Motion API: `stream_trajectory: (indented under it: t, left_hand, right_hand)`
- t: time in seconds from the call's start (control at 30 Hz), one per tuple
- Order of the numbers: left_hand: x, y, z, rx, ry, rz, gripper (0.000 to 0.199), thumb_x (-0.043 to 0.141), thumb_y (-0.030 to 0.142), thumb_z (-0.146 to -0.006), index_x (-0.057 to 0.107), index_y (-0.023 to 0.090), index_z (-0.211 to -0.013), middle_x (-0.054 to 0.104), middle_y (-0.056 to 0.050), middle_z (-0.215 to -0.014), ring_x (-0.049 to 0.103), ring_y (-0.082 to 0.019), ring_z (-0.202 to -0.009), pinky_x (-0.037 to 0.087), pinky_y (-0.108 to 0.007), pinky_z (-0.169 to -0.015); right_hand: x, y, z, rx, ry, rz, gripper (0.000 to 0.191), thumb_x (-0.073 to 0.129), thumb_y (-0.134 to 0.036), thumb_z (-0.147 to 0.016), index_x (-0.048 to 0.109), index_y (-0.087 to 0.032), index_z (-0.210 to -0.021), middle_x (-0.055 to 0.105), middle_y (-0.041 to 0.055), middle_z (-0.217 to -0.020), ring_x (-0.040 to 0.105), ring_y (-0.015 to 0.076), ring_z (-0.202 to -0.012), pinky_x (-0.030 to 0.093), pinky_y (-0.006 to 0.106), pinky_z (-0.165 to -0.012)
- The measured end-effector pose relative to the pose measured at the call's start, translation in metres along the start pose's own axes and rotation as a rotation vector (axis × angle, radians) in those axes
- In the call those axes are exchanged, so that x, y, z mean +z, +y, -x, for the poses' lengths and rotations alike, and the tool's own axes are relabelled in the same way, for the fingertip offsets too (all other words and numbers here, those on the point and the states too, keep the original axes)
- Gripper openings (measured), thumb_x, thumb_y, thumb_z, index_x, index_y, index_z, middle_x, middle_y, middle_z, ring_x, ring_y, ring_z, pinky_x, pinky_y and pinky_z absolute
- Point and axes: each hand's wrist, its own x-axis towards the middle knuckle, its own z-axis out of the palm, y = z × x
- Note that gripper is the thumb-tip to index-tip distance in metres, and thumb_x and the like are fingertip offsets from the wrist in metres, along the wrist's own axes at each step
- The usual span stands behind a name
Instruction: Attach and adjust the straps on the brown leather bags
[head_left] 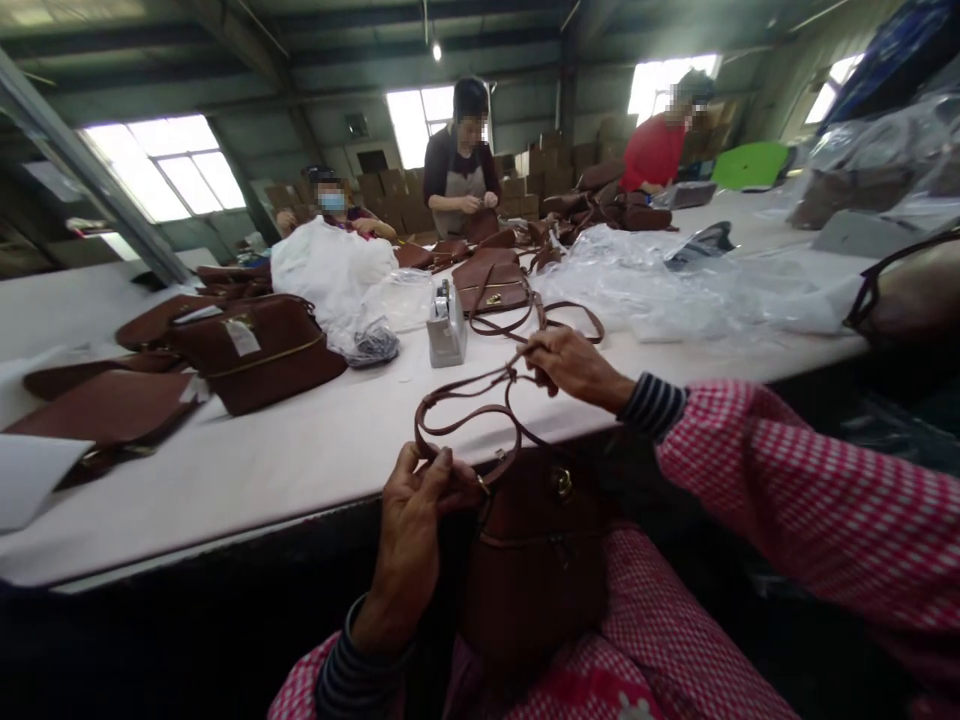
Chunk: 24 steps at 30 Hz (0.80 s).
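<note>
A brown leather handbag [536,590] with a gold clasp and a zip rests upright on my lap, below the table's front edge. Its thin brown strap [469,418] loops up over the edge. My left hand [412,520] pinches the strap near the bag's upper left side, close to a gold ring. Further up and to the right, my right hand [574,362] is closed on another stretch of the same strap. Part of the strap lies curled beyond my right hand, near a second brown bag [491,280] on the table.
A grey tape dispenser [447,325] stands ahead on the white table [247,470]. Brown bags [259,350] are piled at left, beside white wrapping [330,265]. Clear plastic bags [637,290] spread at right. Across the table are several co-workers [461,165].
</note>
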Motion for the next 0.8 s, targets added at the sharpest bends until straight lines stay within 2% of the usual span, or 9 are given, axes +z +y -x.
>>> stream_trajectory:
  t: [0.07, 0.13, 0.23, 0.37, 0.47, 0.57, 0.67, 0.73, 0.8]
  left_hand:
    - [0.002, -0.008, 0.004, -0.022, 0.063, 0.122, 0.032, 0.073, 0.046, -0.091, 0.055, 0.021, -0.098, 0.073, 0.002, -0.081, 0.071, -0.015, -0.075, 0.060, -0.027, -0.071]
    - [0.006, -0.013, 0.008, -0.019, 0.087, 0.196, 0.032, 0.074, 0.045, -0.090, 0.056, 0.020, -0.099, 0.074, 0.001, -0.082, 0.072, -0.015, -0.077, 0.061, -0.029, -0.075]
    - [0.016, -0.016, 0.015, -0.027, 0.076, 0.268, 0.031, 0.073, 0.045, -0.092, 0.059, 0.018, -0.101, 0.075, -0.001, -0.087, 0.073, -0.016, -0.082, 0.062, -0.030, -0.077]
    - [0.028, -0.015, 0.021, -0.046, 0.048, 0.314, 0.030, 0.070, 0.044, -0.094, 0.060, 0.018, -0.105, 0.075, -0.003, -0.087, 0.072, -0.016, -0.082, 0.061, -0.030, -0.078]
    - [0.028, -0.011, 0.024, -0.031, 0.032, 0.321, 0.029, 0.067, 0.045, -0.097, 0.060, 0.017, -0.093, 0.069, 0.000, -0.078, 0.068, -0.014, -0.079, 0.059, -0.029, -0.079]
    - [0.013, -0.005, 0.025, -0.010, 0.016, 0.388, 0.035, 0.068, 0.041, -0.097, 0.049, 0.019, -0.077, 0.049, 0.007, -0.060, 0.053, -0.009, -0.061, 0.054, -0.022, -0.066]
    - [-0.013, 0.003, 0.020, -0.057, -0.100, 0.375, 0.038, 0.068, 0.040, -0.097, 0.043, 0.021, -0.075, 0.029, 0.011, -0.054, 0.029, -0.007, -0.048, 0.035, -0.016, -0.045]
    - [-0.027, 0.013, 0.011, -0.085, -0.185, 0.269, 0.037, 0.068, 0.041, -0.096, 0.045, 0.021, -0.075, 0.024, 0.012, -0.053, 0.020, -0.006, -0.045, 0.022, -0.015, -0.041]
    - [-0.037, 0.029, 0.000, -0.077, -0.229, 0.094, 0.038, 0.071, 0.042, -0.094, 0.048, 0.020, -0.074, 0.025, 0.011, -0.051, 0.017, -0.005, -0.045, 0.015, -0.015, -0.040]
  right_hand:
    - [0.022, 0.020, 0.031, 0.046, -0.036, -0.076, 0.023, 0.049, -0.024, -0.098, 0.064, -0.017, -0.082, 0.066, -0.0002, -0.064, 0.062, 0.0130, -0.053, 0.044, 0.020, -0.049]
    - [0.040, 0.026, 0.058, 0.080, 0.038, -0.221, 0.024, 0.050, -0.031, -0.099, 0.068, -0.019, -0.089, 0.070, 0.0012, -0.072, 0.067, 0.0156, -0.064, 0.048, 0.022, -0.055]
    - [0.060, 0.021, 0.085, 0.030, 0.164, -0.316, 0.028, 0.051, -0.040, -0.101, 0.070, -0.021, -0.093, 0.073, 0.0026, -0.083, 0.068, 0.0189, -0.078, 0.051, 0.026, -0.068]
    - [0.074, 0.015, 0.094, -0.032, 0.291, -0.316, 0.031, 0.048, -0.042, -0.104, 0.068, -0.022, -0.089, 0.067, 0.0007, -0.078, 0.060, 0.0174, -0.072, 0.046, 0.027, -0.067]
    - [0.070, 0.020, 0.090, -0.049, 0.355, -0.285, 0.032, 0.049, -0.041, -0.103, 0.066, -0.021, -0.086, 0.063, -0.0002, -0.073, 0.056, 0.0162, -0.067, 0.042, 0.027, -0.064]
    - [0.059, 0.027, 0.087, -0.037, 0.409, -0.232, 0.034, 0.051, -0.042, -0.101, 0.066, -0.020, -0.080, 0.059, -0.0005, -0.068, 0.053, 0.0158, -0.064, 0.039, 0.027, -0.062]
    - [0.053, 0.030, 0.088, -0.037, 0.367, -0.174, 0.036, 0.051, -0.042, -0.101, 0.069, -0.019, -0.080, 0.062, 0.0004, -0.069, 0.053, 0.0160, -0.064, 0.038, 0.028, -0.061]
    - [0.056, 0.028, 0.090, -0.043, 0.300, -0.136, 0.036, 0.050, -0.042, -0.103, 0.070, -0.019, -0.082, 0.065, 0.0009, -0.070, 0.055, 0.0159, -0.064, 0.037, 0.028, -0.062]
    - [0.060, 0.026, 0.092, -0.046, 0.268, -0.109, 0.037, 0.049, -0.041, -0.103, 0.070, -0.020, -0.083, 0.067, 0.0011, -0.071, 0.055, 0.0159, -0.063, 0.037, 0.028, -0.062]
